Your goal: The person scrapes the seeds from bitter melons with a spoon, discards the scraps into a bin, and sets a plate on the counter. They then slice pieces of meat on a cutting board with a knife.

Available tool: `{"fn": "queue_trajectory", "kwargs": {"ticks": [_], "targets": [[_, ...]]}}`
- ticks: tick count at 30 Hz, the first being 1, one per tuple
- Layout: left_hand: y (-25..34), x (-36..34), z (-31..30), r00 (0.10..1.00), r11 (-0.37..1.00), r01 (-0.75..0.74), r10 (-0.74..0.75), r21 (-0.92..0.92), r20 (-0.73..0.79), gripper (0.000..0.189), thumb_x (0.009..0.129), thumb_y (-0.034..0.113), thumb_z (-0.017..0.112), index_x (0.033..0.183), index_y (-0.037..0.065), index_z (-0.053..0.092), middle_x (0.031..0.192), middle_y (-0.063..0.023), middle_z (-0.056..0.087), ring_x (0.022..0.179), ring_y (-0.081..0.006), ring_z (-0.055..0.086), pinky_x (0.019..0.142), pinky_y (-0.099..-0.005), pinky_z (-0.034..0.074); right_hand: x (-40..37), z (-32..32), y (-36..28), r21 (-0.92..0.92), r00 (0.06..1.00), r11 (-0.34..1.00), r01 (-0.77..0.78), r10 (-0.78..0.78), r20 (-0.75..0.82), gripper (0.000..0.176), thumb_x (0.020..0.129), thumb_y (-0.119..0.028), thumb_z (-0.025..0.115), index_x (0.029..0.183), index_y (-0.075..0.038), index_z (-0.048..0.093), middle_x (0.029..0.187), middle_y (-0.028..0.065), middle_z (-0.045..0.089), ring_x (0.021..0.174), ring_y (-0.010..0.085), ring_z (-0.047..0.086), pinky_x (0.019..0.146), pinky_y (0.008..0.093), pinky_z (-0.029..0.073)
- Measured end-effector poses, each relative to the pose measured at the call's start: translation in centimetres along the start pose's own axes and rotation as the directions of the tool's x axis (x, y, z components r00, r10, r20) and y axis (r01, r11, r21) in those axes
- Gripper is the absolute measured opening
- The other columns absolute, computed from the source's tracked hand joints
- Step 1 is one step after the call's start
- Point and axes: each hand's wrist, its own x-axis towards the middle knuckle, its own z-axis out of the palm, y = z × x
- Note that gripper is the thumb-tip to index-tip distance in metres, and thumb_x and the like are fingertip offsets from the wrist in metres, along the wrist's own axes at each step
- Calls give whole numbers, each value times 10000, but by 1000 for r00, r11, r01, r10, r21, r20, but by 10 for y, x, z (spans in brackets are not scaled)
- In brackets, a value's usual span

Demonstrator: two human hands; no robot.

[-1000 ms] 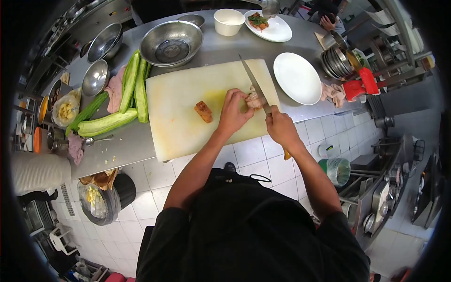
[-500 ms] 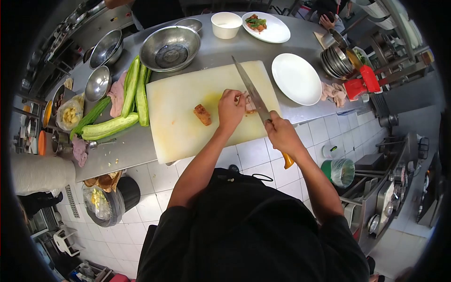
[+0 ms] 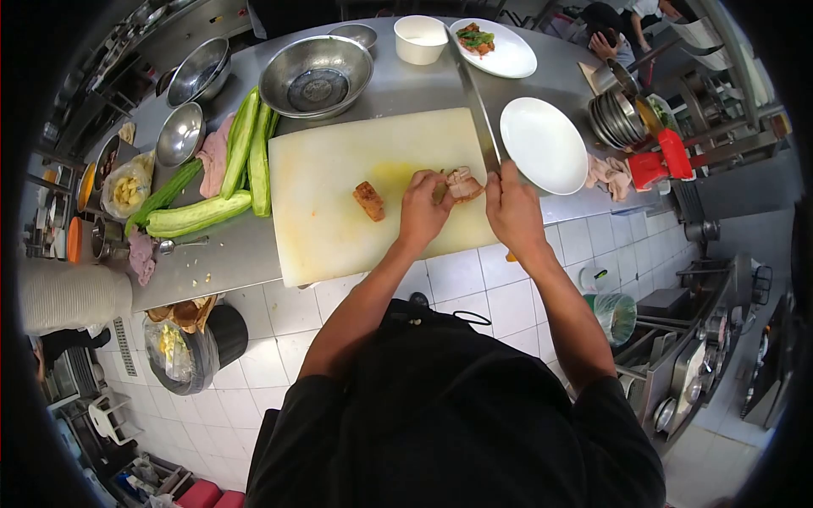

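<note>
A white cutting board (image 3: 318,182) lies on the steel counter. My left hand (image 3: 425,209) is at its right half, fingers curled against a piece of cooked meat (image 3: 463,185) that is cut into slices with pale insides. My right hand (image 3: 514,213) is closed around the handle of a long knife (image 3: 480,110). The blade points away from me along the board's right edge, just right of the slices; a bit of orange handle shows below the hand. A browned, uncut meat chunk (image 3: 368,201) rests left of my left hand.
Right of the board is a white oval plate (image 3: 544,146); another plate (image 3: 513,59) behind holds food. Steel bowls (image 3: 316,76) and a white tub (image 3: 421,41) stand at the back. Peeled green gourds (image 3: 241,148) lie left. Another person's hand (image 3: 605,44) shows at the far right.
The knife has moved right, off the meat, and its blade is turned more straight ahead. My right hand has moved up a little. The slices show more fully beside my left fingers.
</note>
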Motion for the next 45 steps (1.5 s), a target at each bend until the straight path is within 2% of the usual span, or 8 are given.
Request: {"fn": "queue_trajectory", "kwargs": {"ticks": [6,17,23,29,33,37,43,45], "targets": [[0,9,7,1000,999,-9,9,-42,11,251,808,35,686,1047,-31,648,1056,-149,633,882,-282,668,794,-356,552,-2,50,51,-212,960,976,-42,99,262,494,919,-150,472,1393,-15,436,857,318,664,827,488,655,787,569,511],[2,-2,3,999,998,16,-14,-57,38,263,819,52,685,1069,-24,650,1077,-147,618,860,-281,665,764,-357,554,-4,38,50,-194,956,977,-88,138,261,300,924,-173,485,1183,-26,521,865,296,663,880,486,643,807,567,505],[57,-35,-59,997,1000,-29,30,-11,75,286,810,31,712,1090,7,664,1115,-112,617,907,-200,639,725,-309,533,-17,-2,31,-62,977,992,-113,122,175,175,938,-154,494,1021,0,504,785,286,644,802,482,630,745,567,487],[27,-56,-142,981,978,96,-62,187,-183,287,774,13,724,1056,32,671,1104,-119,612,946,-245,623,735,-336,537,-49,-26,35,163,947,951,-263,223,231,168,952,-148,496,992,15,485,753,284,627,776,481,617,705,542,474],[5,-47,-152,978,969,123,-82,213,-192,292,771,22,736,1054,30,667,1104,-113,612,926,-240,616,738,-332,535,-67,-39,20,272,869,853,-447,340,360,184,973,-162,483,982,21,480,642,202,602,524,328,624,532,431,508],[1,-29,-136,993,975,73,-53,210,-102,320,787,65,758,1091,28,667,1133,-115,605,942,-242,620,744,-337,539,-80,-29,30,300,885,863,-406,290,364,178,977,-159,484,978,19,478,619,169,593,448,265,594,468,387,494],[3,-7,-110,998,960,-52,43,274,40,382,754,41,755,1125,45,662,1186,-115,594,1130,-296,557,926,-372,494,-93,-19,34,282,898,888,-364,253,361,206,979,-156,493,1045,40,502,616,119,542,438,207,556,439,343,481],[0,3,-114,970,890,-241,214,387,112,447,725,-1,736,1161,49,648,1211,-106,595,1115,-273,582,882,-353,521,-98,-15,39,257,913,912,-319,223,341,204,980,-155,491,1046,37,498,619,130,555,440,219,567,449,352,486]]}}
